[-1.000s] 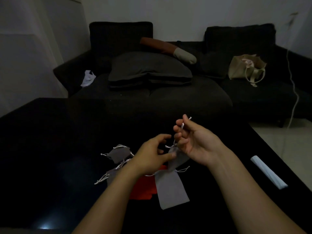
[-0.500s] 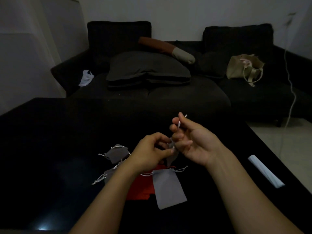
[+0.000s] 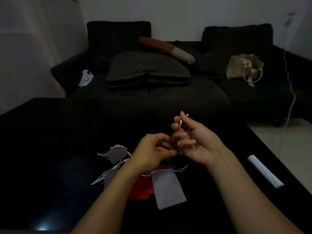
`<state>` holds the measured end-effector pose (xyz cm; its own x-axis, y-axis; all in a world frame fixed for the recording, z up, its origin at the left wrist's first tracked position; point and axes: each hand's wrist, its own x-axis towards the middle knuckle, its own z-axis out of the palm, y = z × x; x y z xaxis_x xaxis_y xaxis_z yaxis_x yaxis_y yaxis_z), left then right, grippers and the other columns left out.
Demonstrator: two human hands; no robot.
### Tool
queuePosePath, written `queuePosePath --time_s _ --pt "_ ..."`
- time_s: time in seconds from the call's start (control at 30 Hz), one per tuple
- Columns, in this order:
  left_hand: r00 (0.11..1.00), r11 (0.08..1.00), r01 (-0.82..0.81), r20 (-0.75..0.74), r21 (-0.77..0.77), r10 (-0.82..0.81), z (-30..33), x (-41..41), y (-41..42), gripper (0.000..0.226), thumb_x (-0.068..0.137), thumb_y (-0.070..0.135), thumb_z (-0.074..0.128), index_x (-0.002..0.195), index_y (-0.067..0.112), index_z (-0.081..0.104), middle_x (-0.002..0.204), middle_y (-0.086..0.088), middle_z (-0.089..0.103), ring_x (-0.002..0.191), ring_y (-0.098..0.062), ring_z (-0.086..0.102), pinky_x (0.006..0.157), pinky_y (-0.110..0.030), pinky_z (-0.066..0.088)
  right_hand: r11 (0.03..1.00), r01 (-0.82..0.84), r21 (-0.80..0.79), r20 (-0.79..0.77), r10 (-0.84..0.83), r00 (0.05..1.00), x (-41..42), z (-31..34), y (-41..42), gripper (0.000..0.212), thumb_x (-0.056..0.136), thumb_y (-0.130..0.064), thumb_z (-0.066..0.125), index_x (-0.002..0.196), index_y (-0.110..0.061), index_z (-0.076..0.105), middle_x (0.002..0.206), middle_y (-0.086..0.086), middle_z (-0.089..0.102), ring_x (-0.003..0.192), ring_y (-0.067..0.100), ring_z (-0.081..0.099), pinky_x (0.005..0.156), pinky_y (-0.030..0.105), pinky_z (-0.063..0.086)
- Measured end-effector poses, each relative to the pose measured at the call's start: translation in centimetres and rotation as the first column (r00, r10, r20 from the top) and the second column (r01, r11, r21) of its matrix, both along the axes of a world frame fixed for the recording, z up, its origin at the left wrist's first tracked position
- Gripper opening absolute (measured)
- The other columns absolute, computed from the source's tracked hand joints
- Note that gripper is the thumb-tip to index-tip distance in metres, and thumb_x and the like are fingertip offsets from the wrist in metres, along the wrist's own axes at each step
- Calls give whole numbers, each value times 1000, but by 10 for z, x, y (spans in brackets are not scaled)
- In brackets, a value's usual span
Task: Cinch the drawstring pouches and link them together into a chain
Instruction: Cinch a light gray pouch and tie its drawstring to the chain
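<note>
Since the earlier frame my left hand (image 3: 152, 152) has closed in on the right: its fingers, loosely spread a second ago, are now curled with the thumb tip pressed forward against a pale scrap at the heel of my right hand (image 3: 195, 141). The gray pouch that dangled between the two hands is now almost wholly hidden behind them; I see only that scrap, and I cannot say whether it is cloth or cord.

My right hand stays raised, palm toward me, its thumb and forefinger pinching a white drawstring (image 3: 181, 122) whose free end pokes up and to the right past the fingertips. The cord runs steeply down from that pinch toward the left thumb, so its long axis is close to vertical, tilted right at the top. That line is what the next pull hangs on, I judge: the left hand sits below and just left of the pinch, touching the right, so drawing the hands apart along the cord should cinch the mouth.

On the desk (image 3: 50, 149) below lie a flat gray pouch (image 3: 168, 188) with its mouth still open, partly over a red pouch (image 3: 141, 188), and two more gray pouches (image 3: 116, 153) to the left with cords that look tangled together.
</note>
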<state>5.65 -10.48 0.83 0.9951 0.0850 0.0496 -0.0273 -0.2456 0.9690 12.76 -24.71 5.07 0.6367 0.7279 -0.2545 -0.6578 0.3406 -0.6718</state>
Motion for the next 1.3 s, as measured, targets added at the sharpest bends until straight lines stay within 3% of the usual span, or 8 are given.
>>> queuePosePath --time_s 0.3,0.47,0.53,0.63,0.8,0.97,1.13,1.3 --pt "980 974 -185 91 131 174 -6 2 -16 36 69 9 86 94 10 61 76 -4 72 65 -6 69 59 -20 54 1000 6 19 -27 -6 1000 -4 2 3 26 95 -34 58 83 -12 64 69 1 57 44 2 41 31 8 25" --pt "940 893 -335 166 300 297 -12 4 -17 48 69 34 83 100 33 47 62 5 64 56 1 62 51 -15 44 1000 -9 28 -22 10 1000 -4 1 4 25 96 -34 56 85 -12 62 69 1 56 43 3 41 30 9 26" --pt "963 923 -256 163 286 216 -10 3 -18 47 75 30 79 112 38 51 63 5 65 57 1 63 54 -16 47 999 -19 39 -31 20 999 -3 0 5 24 95 -34 57 86 -12 63 70 1 56 43 3 42 29 9 27" --pt "972 934 -214 161 287 173 -8 4 -16 29 81 20 73 106 30 65 72 2 70 65 -4 67 61 -30 56 999 2 41 -35 -1 999 0 0 2 24 93 -33 58 84 -12 63 70 1 57 43 2 41 30 9 26" --pt "978 965 -207 71 160 197 -3 2 -7 37 85 -7 58 112 17 67 68 -11 68 61 -19 67 64 -34 58 997 72 0 -29 -71 997 6 -1 -7 22 92 -33 59 84 -13 63 69 1 56 43 2 41 31 8 24" --pt "983 973 -184 21 139 183 -6 4 7 41 87 -5 56 107 30 63 79 -20 70 75 -32 70 71 -43 59 968 167 -188 146 -141 979 9 -4 -9 27 97 -36 57 88 -12 64 65 0 56 48 4 38 35 11 21" --pt "947 919 -319 -112 -230 301 7 10 11 38 92 -8 35 111 13 61 55 -2 50 49 -14 51 53 -32 50 862 317 -394 356 -175 918 13 -10 -8 32 98 -39 56 92 -11 68 63 -1 54 50 7 40 42 17 25" --pt "932 640 -348 -184 -685 311 21 4 13 36 91 -5 23 105 9 53 50 3 33 41 -8 28 39 -20 26 890 245 -383 344 -109 933 13 -17 -5 31 99 -36 54 85 -10 65 60 0 48 50 8 38 40 15 29"
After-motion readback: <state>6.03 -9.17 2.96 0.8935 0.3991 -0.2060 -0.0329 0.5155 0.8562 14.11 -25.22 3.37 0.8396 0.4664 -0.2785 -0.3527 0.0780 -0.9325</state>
